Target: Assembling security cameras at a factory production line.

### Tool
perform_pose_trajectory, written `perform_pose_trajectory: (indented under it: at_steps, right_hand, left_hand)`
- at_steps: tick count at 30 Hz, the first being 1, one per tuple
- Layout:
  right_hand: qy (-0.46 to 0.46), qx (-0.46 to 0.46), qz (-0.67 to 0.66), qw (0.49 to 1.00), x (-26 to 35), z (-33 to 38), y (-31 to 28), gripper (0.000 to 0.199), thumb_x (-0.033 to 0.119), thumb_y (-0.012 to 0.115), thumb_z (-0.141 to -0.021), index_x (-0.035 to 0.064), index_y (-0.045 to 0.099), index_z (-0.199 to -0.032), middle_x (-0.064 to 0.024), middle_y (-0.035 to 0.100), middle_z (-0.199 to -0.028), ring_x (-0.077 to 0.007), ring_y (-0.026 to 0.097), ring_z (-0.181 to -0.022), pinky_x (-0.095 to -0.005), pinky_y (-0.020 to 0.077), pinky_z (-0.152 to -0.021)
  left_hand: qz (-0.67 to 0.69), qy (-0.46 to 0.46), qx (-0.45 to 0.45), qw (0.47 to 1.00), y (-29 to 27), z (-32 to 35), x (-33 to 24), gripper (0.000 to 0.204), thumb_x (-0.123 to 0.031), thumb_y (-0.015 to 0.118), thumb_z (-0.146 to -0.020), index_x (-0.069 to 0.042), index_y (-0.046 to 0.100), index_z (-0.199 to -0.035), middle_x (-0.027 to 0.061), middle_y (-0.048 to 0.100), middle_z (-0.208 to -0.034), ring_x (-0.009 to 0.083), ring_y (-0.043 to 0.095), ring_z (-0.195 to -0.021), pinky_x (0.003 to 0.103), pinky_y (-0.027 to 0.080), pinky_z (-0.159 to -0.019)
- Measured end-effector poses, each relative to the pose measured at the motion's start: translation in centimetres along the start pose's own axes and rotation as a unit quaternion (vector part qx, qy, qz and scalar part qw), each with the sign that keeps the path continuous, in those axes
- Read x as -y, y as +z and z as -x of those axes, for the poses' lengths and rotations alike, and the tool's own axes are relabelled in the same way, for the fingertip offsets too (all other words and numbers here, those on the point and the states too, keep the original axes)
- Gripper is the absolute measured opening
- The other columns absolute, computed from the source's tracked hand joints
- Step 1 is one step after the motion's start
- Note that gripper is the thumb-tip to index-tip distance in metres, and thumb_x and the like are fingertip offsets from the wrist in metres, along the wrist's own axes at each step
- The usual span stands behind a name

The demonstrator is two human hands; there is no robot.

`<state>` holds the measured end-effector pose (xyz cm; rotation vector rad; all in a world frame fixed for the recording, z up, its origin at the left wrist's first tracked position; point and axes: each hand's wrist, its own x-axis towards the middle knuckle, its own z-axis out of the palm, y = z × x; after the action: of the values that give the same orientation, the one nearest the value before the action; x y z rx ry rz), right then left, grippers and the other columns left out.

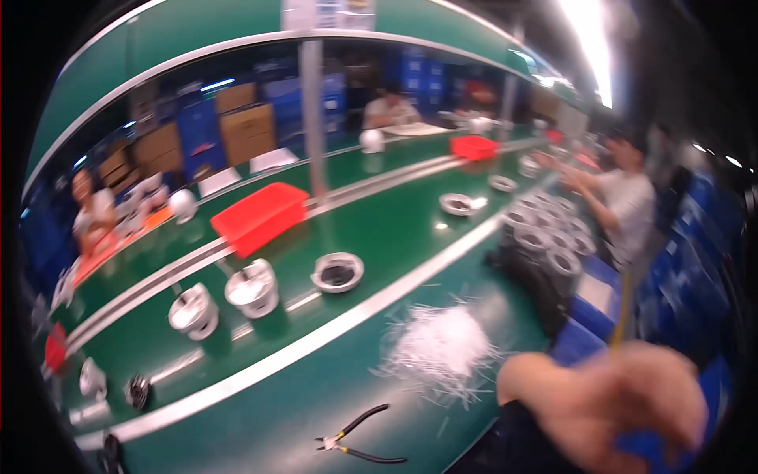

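Note:
My right hand (612, 403) reaches out at the lower right, beyond the bench edge and over blue bins. It is smeared by motion, and its fingers are too blurred to tell what they hold, if anything. My left hand is out of view. To the left of the right hand, a loose pile of thin white plastic strips (442, 344) lies on the green bench. Nearer the front edge rest cutting pliers (330, 444) with black and yellow handles, their jaws pointing left and the handles spread. No hand touches them.
White cup-shaped housings (251, 288), a white ring part (338, 272) and a red tray (260, 217) stand on the green line. Several pale rings (553, 229) are grouped at the right, near blue bins (596, 296) and a co-worker (628, 193). Other people sit across the line.

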<state>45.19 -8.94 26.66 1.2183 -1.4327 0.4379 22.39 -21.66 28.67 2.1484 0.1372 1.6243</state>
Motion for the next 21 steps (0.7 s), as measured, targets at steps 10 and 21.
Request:
perform_pose_trajectory:
  at_steps: [10,21]
  right_hand:
    - [0.603,0.454,0.024,0.656,6.5,20.6,9.6,0.093,0.048,0.074,-0.051,-0.0041,0.038,-0.119,-0.0259,0.01,-0.137,-0.0411,0.013,-0.127,-0.0578,0.0167,-0.097]
    - [0.605,0.442,0.092,0.656,3.5,20.6,11.8,0.071,0.033,0.068,-0.057,-0.0027,0.041,-0.112,-0.0184,0.043,-0.109,-0.0337,0.041,-0.102,-0.0432,0.0311,-0.09]
  left_hand:
    - [-0.082,0.072,0.03,0.994,0.4,1.8,7.7,0.053,-0.025,0.05,-0.079,-0.016,0.033,-0.128,0.0162,0.032,-0.128,0.0317,0.034,-0.104,0.049,0.031,-0.081]
    - [-0.423,-0.013,-0.103,0.9,0.2,15.6,5.5,0.055,-0.019,0.051,-0.078,-0.013,0.031,-0.129,0.0195,0.025,-0.132,0.0359,0.028,-0.115,0.053,0.028,-0.088]
